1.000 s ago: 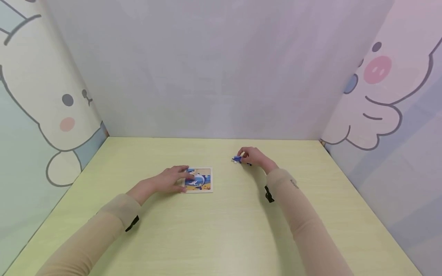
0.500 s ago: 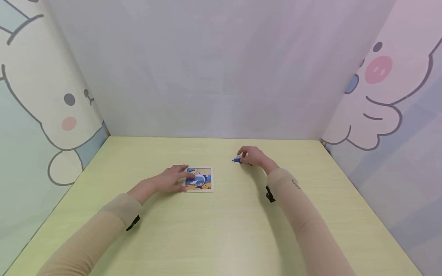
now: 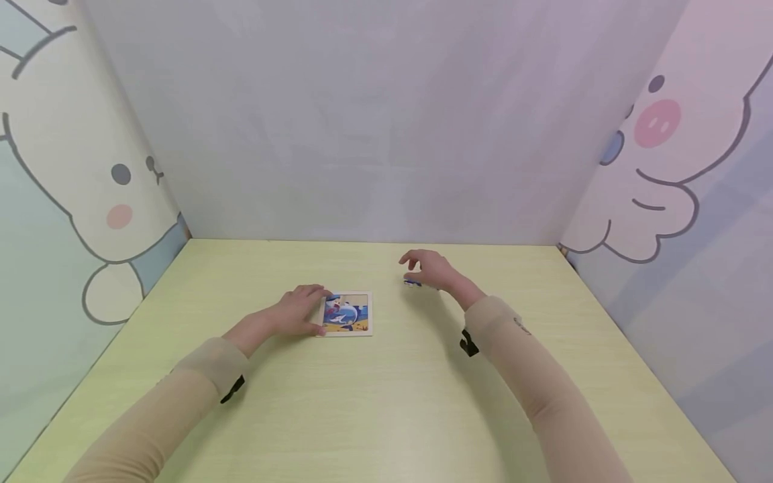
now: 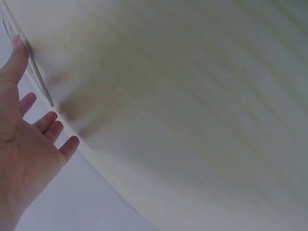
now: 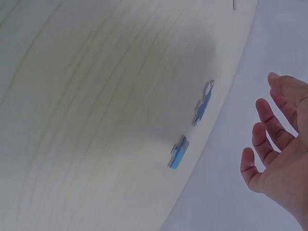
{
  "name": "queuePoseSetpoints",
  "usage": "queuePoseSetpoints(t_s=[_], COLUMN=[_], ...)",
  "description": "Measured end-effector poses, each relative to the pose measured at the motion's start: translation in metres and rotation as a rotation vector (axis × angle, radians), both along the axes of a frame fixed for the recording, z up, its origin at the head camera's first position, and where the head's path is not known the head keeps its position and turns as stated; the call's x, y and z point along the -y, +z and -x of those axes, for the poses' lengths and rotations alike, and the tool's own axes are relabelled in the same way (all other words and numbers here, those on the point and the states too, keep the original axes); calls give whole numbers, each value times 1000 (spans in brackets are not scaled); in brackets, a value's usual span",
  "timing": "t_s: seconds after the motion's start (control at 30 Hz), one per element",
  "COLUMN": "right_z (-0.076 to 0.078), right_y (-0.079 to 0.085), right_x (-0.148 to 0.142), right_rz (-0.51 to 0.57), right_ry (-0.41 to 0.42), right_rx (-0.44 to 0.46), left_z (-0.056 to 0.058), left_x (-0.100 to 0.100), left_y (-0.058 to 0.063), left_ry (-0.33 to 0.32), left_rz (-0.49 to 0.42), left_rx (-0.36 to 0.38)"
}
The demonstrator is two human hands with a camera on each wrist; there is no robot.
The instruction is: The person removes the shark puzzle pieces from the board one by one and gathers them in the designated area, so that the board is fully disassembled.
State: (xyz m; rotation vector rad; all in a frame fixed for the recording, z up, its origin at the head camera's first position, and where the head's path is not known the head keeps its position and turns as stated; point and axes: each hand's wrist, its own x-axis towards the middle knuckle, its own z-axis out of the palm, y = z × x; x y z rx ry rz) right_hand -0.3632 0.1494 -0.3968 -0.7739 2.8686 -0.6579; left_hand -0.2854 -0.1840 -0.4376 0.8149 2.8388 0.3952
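The left hand [image 3: 298,310] is relaxed, its fingers and thumb spread along the left edge of a flat picture puzzle [image 3: 349,316], touching its white frame [image 3: 371,315]. The puzzle lies flat near the middle of the counter [image 3: 386,396], with a blue sea picture and a tan patch at the far side. To its right, well apart, the right hand [image 3: 436,270] is released, fingers loosely bent, and hovers over two loose blue pieces. In the right wrist view, a darker piece [image 5: 204,103] and a lighter piece [image 5: 178,153] lie near each other on the counter.
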Motion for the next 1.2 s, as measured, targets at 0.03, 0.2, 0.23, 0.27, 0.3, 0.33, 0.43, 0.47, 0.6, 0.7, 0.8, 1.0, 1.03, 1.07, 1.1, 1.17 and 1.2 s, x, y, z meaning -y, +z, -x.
queuePoseSetpoints(t_s=[0.03, 0.2, 0.23, 0.27, 0.3, 0.33, 0.43, 0.47, 0.6, 0.7, 0.8, 1.0, 1.03, 1.07, 1.1, 1.17, 1.2], right_z=[-1, -7, -8, -10, -12, -13, -19, -20, -26, -28, -28, -25, -24, -24, -23, -21, -21], right_y=[0, 0, 0, -1, -1, -2, -3, -4, -7, -10, -14, -22, -23, -24, -25, -27, -28], right_x=[3, 21, 25, 28, 32, 35, 46, 49, 65, 76, 85, 99, 101, 103, 105, 108, 110], right_rz=[5, 39, 46, 52, 58, 63, 62, 67, 97, 118, 115, 83, 76, 69, 58, 35, 23], right_ry=[2, 23, 32, 42, 49, 59, 61, 57, 54, 69, 87, 134, 139, 145, 151, 166, 175], right_rx=[-3, -1, -5, -8, -8, -13, -22, -18, -4, 9, 25, 72, 80, 88, 92, 102, 103], left_z=[0, 1, 1, 1, 2, 2, 5, 6, 8, 9, 10, 12, 12, 12, 12, 12, 12], left_x=[0, 1, 1, 1, 1, 2, 3, 3, 6, 7, 7, 8, 9, 9, 9, 9, 9], left_y=[0, 1, 1, 1, 0, 0, -2, -3, -4, -5, -5, -5, -4, -4, -4, -3, -3], left_ry=[5, 24, 26, 27, 28, 26, 29, 27, 25, 30, 35, 32, 32, 30, 29, 27, 26], left_rz=[4, 10, 7, 4, 4, 4, 7, 7, 3, 3, -3, -4, -5, -5, -7, -7, -7], left_rx=[-5, -8, -5, -4, -5, -7, -1, -4, -9, -9, -4, -16, -14, -15, -15, -13, -13])
